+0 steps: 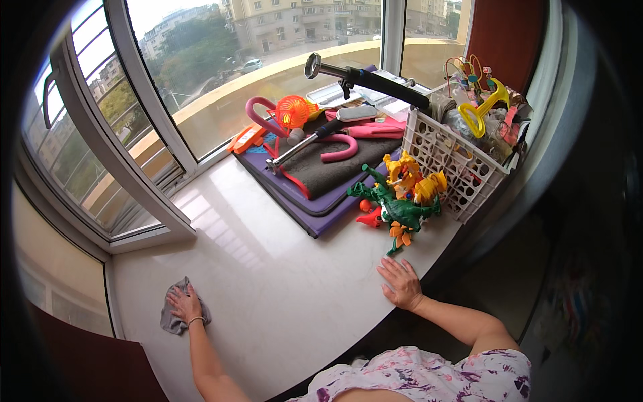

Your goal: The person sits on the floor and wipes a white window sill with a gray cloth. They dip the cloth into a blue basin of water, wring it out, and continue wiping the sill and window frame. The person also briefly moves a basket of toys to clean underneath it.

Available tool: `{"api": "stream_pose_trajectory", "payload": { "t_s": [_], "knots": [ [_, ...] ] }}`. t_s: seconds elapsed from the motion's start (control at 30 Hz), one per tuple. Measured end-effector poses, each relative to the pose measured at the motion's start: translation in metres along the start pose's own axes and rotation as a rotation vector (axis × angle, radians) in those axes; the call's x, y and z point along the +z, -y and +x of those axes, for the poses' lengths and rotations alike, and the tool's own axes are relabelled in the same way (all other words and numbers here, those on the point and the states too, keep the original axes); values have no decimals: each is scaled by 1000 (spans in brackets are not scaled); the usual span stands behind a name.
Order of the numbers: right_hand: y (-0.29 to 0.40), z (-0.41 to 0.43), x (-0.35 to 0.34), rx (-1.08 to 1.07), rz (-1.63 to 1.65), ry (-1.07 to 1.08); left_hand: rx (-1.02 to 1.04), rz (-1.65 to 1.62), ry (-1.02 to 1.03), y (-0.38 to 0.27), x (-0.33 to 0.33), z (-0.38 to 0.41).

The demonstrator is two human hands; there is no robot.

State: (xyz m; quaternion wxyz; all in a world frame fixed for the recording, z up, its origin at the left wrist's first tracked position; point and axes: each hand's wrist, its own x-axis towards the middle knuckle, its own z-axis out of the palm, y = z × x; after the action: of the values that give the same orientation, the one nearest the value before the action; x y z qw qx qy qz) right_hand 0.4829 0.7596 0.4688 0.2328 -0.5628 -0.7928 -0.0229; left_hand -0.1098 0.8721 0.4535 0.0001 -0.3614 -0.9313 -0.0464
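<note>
My left hand [186,304] lies spread on a grey cloth [173,326] and presses it against the white windowsill [281,291], near the left end. A thin bracelet circles that wrist. My right hand [402,284] rests palm down near the sill's front edge, holding nothing, its fingers slightly apart. Just beyond its fingertips lies a green toy dinosaur [404,213] with orange parts. A yellow-orange toy figure [402,171] leans behind it, against a white plastic basket [452,161].
A purple folded mat [331,221] carries a dark grey pad [326,171], a pink curved foam-covered bar [346,145], a chrome bar with a black grip [301,151] and an orange slinky [292,111]. A long black-handled bar [387,88] reaches over the basket. An opened window sash [150,241] juts over the sill.
</note>
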Motion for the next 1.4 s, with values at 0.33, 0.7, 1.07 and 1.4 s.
{"api": "stream_pose_trajectory", "payload": {
  "t_s": [0.33, 0.7, 1.07, 1.4],
  "knots": [
    [0, 2, -3, -33, 24, -13, 557, -90, 15, -155, 4, -76],
    [-3, -3, 1, -40, 27, -70, 828, -479, 444, -138, 11, -152],
    [-4, -7, 6, -34, 56, -117, 741, -169, -105, -148, 17, -205],
    [-8, -8, 8, -30, 51, -142, 991, -100, 100, -91, -23, -296]
  ]
}}
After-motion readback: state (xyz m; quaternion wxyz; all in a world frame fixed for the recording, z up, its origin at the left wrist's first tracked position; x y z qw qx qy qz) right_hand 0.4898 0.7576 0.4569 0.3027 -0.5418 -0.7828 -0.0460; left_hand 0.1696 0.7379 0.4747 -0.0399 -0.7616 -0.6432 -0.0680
